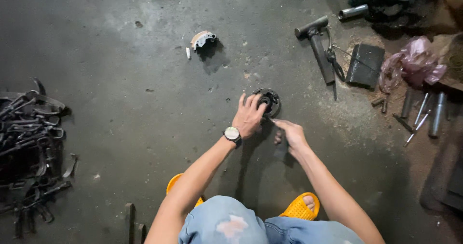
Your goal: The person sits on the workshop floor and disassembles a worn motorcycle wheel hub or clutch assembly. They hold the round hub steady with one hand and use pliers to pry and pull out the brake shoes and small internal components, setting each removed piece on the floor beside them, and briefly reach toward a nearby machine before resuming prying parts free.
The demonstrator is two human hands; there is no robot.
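Left hand [249, 116], fingers spread loose, rests on the round dark metal disc part [268, 101] lying on the grey concrete floor [144, 80]. Right hand [291, 133] sits just beside it, open, index fingertip almost touching the rim, gripping nothing.

**Both hands at round metal part on floor**

Person squats on dark concrete floor [120, 46], yellow sandals [299, 208] and jeans at bottom edge. Left hand [250, 116], watch [232, 134] on wrist, rests fingers spread on a dark round part [271, 99]. Right hand [290, 132] sits just beside it, low right, index finger pointing at the part's edge; contact unclear. Brake shoe [202, 38] lies well apart, upper centre. Hammer [318, 44] lies upper right, next to a dark block [365, 64]. Pink plastic bag [415, 61] and several rods [424, 111] at far right. Pile of dark metal pieces [29, 142] at left edge.
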